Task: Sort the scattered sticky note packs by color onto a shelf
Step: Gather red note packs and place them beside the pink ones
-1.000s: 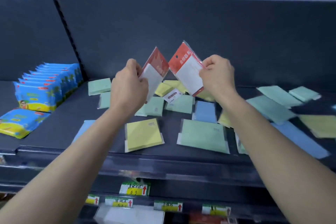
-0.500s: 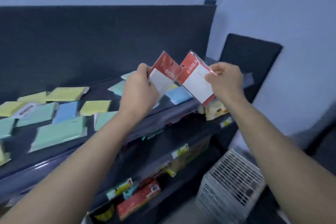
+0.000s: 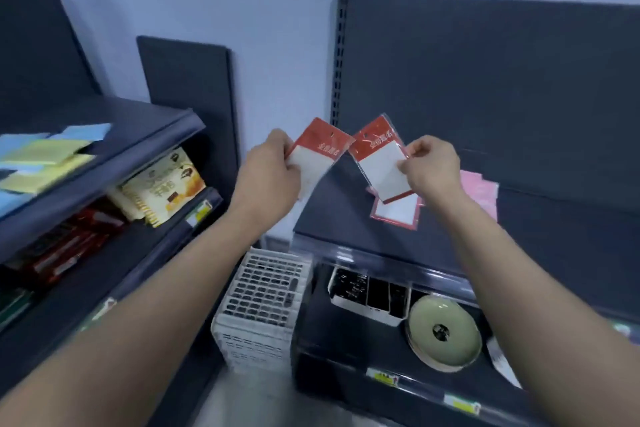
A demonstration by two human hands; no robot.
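We see the left hand [image 3: 268,173] clamped on a flat white sticky note pack with a red card header in a clear plastic sleeve [image 3: 322,144]. The thumb lies on its front face and the fingers curl behind its lower edge. The right hand [image 3: 431,170] pinches a second pack of the same kind [image 3: 381,166] by the sleeve's right edge, thumb and forefinger together. Both are in the air, tilted, headers up, just apart from each other between the two hands.

Directly below the right hand a third red-and-white pack [image 3: 396,213] lies flat on the dark grey metal shelf [image 3: 554,239]. Just outward of the right wrist, pale pink packs [image 3: 479,191] lie on the same shelf. Well out past the left hand, yellow packs [image 3: 48,152] sit on another shelf. A white plastic lattice basket [image 3: 263,302] stands under the left forearm.

We judge these packs light, thin and fairly stiff across the pad. The sleeve looks glossy, so probably slippery, and the header flap would bend. We would grip the pad's own edge, thumb on the face, not the flap with the hang-hole. The step in hand looks like laying both beside or on the lying one. Dropped carelessly, a pack could skid off the pile.
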